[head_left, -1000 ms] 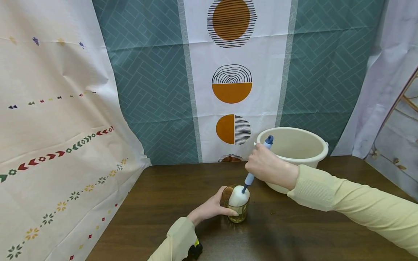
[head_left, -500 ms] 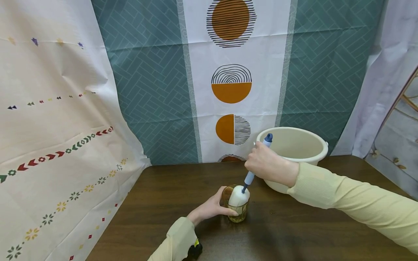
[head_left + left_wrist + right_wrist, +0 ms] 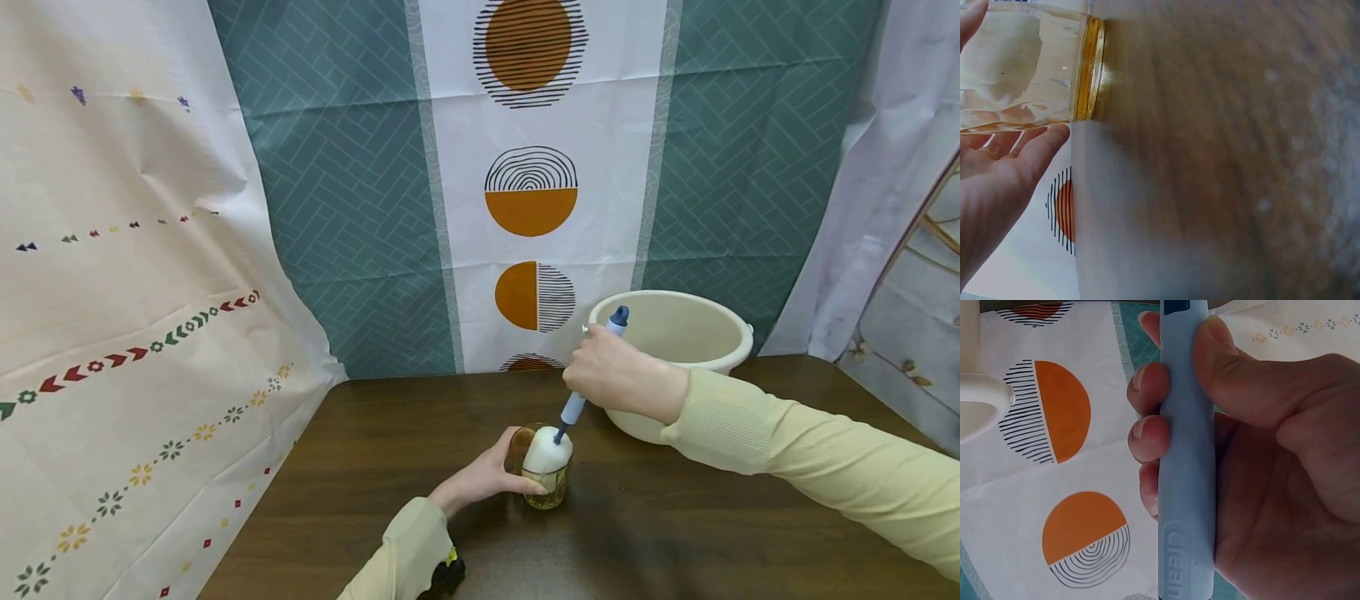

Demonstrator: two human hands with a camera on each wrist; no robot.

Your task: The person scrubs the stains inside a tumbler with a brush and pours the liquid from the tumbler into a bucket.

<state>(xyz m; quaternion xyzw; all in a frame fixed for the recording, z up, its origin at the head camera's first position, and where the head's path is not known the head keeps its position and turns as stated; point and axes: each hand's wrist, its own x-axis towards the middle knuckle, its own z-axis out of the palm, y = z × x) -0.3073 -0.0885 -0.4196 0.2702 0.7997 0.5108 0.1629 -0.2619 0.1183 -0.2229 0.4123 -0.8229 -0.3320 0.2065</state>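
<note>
An amber glass stands upright on the dark wooden table, and my left hand holds it round its left side, thumb across the front. In the left wrist view the glass shows a pale shape through its wall. My right hand grips the light blue handle of a bottle brush with a dark blue hanging end. The white sponge head of the brush sits inside the glass, its top above the rim. In the right wrist view my fingers wrap the brush handle, which is marked "clean".
A cream bucket stands behind my right hand at the back right of the table. A patterned curtain hangs along the table's back edge, and a white cloth drapes at the left.
The sponge head and glass have shifted very slightly within the left hand's hold. Both hands keep their grip and almost the same place.
</note>
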